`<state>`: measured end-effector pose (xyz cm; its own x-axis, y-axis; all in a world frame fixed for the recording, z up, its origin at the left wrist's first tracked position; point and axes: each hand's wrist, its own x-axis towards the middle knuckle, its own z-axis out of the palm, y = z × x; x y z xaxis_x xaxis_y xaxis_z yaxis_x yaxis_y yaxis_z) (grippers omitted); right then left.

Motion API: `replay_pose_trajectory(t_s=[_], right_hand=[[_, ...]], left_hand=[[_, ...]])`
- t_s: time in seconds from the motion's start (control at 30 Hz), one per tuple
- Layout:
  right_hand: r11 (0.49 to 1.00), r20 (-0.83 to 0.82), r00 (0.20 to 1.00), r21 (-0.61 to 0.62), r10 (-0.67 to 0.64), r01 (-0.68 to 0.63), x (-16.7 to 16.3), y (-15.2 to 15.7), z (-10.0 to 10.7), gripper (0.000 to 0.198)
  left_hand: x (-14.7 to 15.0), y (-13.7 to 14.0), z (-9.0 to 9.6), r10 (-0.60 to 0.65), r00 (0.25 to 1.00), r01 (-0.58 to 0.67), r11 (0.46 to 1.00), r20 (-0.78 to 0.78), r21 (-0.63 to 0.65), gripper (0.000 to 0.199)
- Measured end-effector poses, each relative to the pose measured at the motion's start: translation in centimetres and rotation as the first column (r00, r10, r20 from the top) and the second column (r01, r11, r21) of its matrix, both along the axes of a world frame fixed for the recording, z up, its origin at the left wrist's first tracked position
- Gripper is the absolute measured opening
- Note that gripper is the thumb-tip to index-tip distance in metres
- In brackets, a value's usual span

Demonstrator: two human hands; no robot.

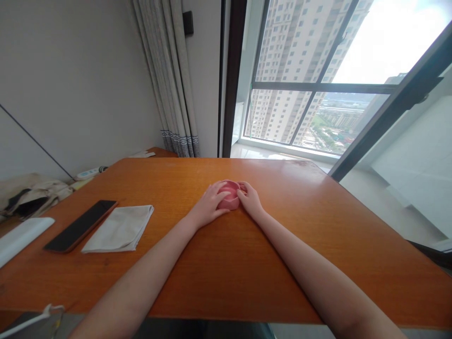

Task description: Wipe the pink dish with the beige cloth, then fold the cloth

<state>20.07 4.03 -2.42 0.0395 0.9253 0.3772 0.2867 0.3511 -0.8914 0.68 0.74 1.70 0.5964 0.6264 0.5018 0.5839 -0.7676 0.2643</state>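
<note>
And on the head feed I've got the round pink bowl (pixel 231 200) right of the folded cloth (pixel 120 228), no long axis showing, neither hand nearer: my left hand (pixel 209 205) grasps its cloth-facing side, fingers over the rim, my right hand (pixel 251 198) the opposite side.

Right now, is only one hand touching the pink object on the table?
No, the left hand and the right hand both touch the pink object, at opposite sides.
</note>
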Motion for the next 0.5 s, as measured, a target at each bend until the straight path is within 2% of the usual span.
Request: replay_pose_trajectory(t_s=[0.07, 0.13, 0.17, 0.23, 0.27, 0.37, 0.43, 0.5], right_hand=[[1.000, 0.002, 1.000, -0.012, -0.010, 0.010, 0.0, -0.1, 0.1, 0.026], [0.999, 0.010, 1.000, -0.028, -0.022, 0.022, -0.1, -0.1, 0.2, 0.024], [0.999, 0.013, 1.000, -0.035, -0.025, 0.025, -0.1, -0.1, 0.3, 0.024], [0.999, 0.014, 1.000, -0.041, -0.019, 0.020, -0.2, -0.1, 0.4, 0.023], [0.999, 0.011, 1.000, -0.040, -0.017, 0.018, -0.3, -0.1, 0.4, 0.023], [0.999, 0.007, 1.000, -0.026, -0.022, 0.022, -0.3, 0.0, 0.3, 0.023], [1.000, 0.009, 1.000, -0.020, -0.023, 0.023, -0.3, 0.1, 0.1, 0.023], [1.000, 0.012, 1.000, -0.017, -0.016, 0.016, -0.3, 0.1, 0.0, 0.023]], left_hand=[[-2.3, -0.4, 1.1, 0.139, 0.990, -0.139, 0.990, 0.023, 0.018, 0.037], [-6.0, -0.9, 2.0, 0.365, 0.930, -0.366, 0.930, 0.041, 0.020, 0.032], [-8.2, -1.2, 2.3, 0.481, 0.877, -0.481, 0.877, -0.004, 0.019, 0.032], [-12.8, -2.0, 2.6, 0.696, 0.707, -0.697, 0.716, -0.122, 0.046, 0.038], [-15.0, -2.5, 2.5, 0.758, 0.626, -0.761, 0.645, -0.181, 0.070, 0.042], [-19.9, -4.0, 1.7, 0.820, 0.447, -0.864, 0.500, -0.359, 0.067, 0.045], [-21.5, -4.8, 1.0, 0.808, 0.387, -0.891, 0.452, -0.444, 0.044, 0.040], [-21.9, -5.3, 0.4, 0.785, 0.366, -0.898, 0.439, -0.500, 0.032, 0.037]])
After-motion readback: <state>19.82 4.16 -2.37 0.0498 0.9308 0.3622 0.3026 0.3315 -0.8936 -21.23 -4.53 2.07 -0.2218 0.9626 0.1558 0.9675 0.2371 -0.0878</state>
